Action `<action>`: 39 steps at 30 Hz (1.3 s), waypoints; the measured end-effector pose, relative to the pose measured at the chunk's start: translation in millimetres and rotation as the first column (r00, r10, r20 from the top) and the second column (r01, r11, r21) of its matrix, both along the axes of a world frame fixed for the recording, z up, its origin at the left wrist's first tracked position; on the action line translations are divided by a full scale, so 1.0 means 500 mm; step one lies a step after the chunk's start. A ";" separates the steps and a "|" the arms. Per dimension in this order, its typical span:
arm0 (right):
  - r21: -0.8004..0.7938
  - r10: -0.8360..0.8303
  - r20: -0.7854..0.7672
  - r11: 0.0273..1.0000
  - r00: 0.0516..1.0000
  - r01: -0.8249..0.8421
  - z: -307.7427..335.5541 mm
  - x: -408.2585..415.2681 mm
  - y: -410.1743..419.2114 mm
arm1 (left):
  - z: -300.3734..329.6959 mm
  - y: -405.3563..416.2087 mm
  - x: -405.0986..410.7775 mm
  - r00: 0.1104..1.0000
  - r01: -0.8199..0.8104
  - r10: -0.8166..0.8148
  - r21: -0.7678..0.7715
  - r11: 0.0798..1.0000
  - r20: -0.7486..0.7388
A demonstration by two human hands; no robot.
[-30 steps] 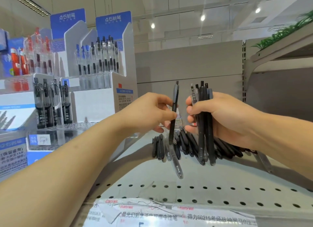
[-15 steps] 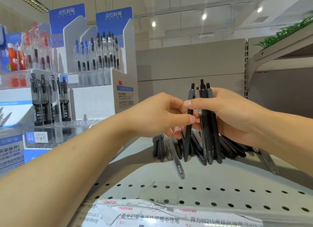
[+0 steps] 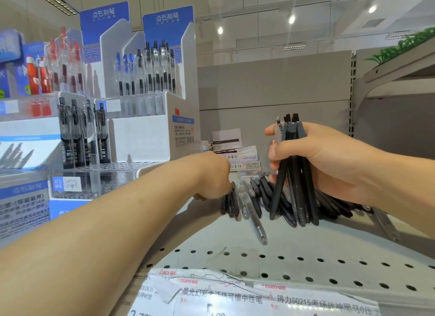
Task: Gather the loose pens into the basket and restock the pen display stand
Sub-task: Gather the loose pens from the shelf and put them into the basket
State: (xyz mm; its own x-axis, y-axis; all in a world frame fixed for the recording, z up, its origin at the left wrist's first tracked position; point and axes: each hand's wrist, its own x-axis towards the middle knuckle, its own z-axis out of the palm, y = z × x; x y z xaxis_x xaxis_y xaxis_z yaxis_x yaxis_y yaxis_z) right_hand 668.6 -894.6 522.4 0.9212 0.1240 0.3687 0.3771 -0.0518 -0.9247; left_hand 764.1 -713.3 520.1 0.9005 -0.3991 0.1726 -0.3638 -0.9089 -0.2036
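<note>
My right hand (image 3: 334, 165) grips an upright bundle of black pens (image 3: 295, 198) just above the grey perforated shelf (image 3: 306, 252). More loose black pens (image 3: 259, 193) lie in a pile on the shelf under and behind that bundle. A clear pen (image 3: 255, 221) sticks out toward me from the pile. My left hand (image 3: 211, 174) is down at the left end of the pile, with its fingers curled and touching the leftmost pens (image 3: 231, 205). Its fingertips are hidden. The white and blue pen display stand (image 3: 150, 132) rises on the left, with pens in its tiers. No basket is in view.
Small flat boxes (image 3: 237, 155) are stacked behind the pile, against the shelf's back panel. Further pen displays with red and black pens (image 3: 70, 127) fill the far left. Price labels (image 3: 223, 297) run along the shelf's front edge. A shelf bracket (image 3: 386, 224) slants at the right.
My left hand passed its single pen into the bundle in my right hand, then dropped down and left to the pile's end. The bundle has stayed up at the right.
</note>
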 end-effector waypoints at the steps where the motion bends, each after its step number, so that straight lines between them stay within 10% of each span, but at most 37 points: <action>1: -0.008 0.010 -0.011 1.000 1.000 -0.010 -0.001 0.000 0.002 | -0.003 -0.003 0.002 0.999 -0.019 0.019 -0.004 1.000 -0.028; 12: 0.008 0.048 -0.045 0.999 0.998 -0.047 -0.001 -0.003 -0.004 | 0.014 0.003 -0.012 0.992 0.027 0.007 -0.263 0.964 0.127; 19: 0.020 0.029 -0.012 0.999 1.000 -0.028 0.001 0.002 -0.009 | 0.021 -0.008 -0.022 0.970 0.227 -0.223 -0.674 0.703 0.094; 30: 0.024 0.003 0.051 1.000 0.999 -0.004 0.004 0.012 -0.013 | 0.033 -0.013 -0.078 0.836 0.368 -0.546 -0.785 0.499 0.044; 39: -0.071 0.012 0.097 0.997 0.995 -0.005 0.004 0.008 -0.013 | 0.030 -0.019 -0.092 0.765 0.424 -0.644 -0.754 0.502 0.002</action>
State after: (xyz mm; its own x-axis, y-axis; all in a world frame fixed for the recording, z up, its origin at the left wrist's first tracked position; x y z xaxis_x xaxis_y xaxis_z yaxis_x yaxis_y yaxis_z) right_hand 672.7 -901.1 524.2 0.8804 0.1605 0.4462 0.4654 -0.1126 -0.8779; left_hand 718.1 -723.0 535.2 0.6031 -0.6805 0.4162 -0.7626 -0.3391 0.5508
